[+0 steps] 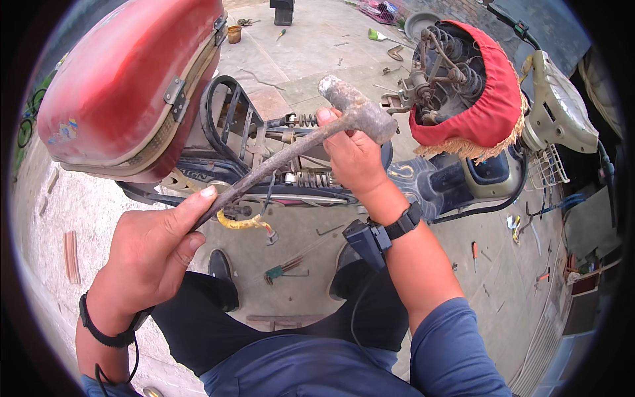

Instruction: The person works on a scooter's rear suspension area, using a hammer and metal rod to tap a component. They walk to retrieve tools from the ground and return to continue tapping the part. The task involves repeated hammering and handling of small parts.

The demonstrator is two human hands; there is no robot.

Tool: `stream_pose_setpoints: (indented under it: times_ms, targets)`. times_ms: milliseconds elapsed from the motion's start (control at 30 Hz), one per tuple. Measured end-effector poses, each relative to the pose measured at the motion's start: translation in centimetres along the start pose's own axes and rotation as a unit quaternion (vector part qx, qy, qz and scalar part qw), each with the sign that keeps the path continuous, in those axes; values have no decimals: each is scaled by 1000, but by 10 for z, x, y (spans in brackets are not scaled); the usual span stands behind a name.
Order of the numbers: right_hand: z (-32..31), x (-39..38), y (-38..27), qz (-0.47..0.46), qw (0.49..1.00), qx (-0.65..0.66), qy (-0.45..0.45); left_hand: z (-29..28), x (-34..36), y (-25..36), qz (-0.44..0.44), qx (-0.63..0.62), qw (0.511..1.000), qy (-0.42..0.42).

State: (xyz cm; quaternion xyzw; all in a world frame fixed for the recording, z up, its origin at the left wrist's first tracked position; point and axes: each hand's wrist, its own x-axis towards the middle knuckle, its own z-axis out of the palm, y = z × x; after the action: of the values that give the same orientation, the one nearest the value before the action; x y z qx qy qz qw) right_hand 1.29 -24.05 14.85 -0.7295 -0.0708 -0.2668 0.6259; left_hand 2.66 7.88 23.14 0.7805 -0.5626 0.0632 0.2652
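Note:
A worn metal hammer (pixel 291 151) is held slantwise in front of me, its heavy rusty head at the upper right. My left hand (pixel 155 241) grips the lower end of the handle, thumb laid along it. Close beneath the head, my right hand (pixel 354 155) has its fingers wrapped round the handle. Behind the hammer stands a scooter (pixel 317 195) with its frame and shock absorbers exposed. A yellow-sleeved cable (pixel 241 222) hangs from it under the handle. The scooter parts right behind the hammer and my right hand are hidden.
A red top box (pixel 132 86) rises at the left. At the right a red fringed cover (pixel 493 92) holds metal springs and rods. On the concrete floor lie a hex key set (pixel 278 270), a screwdriver (pixel 474 257) and a green-ended brush (pixel 380 36). A small pot (pixel 234 34) stands farther back.

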Motion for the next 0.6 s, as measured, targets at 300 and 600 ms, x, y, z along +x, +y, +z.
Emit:
stream_pose_setpoints:
  times_ms: [300, 600]
  targets:
    - [6, 0, -6, -13, 998, -52, -24, -2, 7, 2, -18, 36, 999, -27]
    - [7, -2, -6, -20, 999, -37, -18, 9, -14, -1, 8, 32, 996, 82]
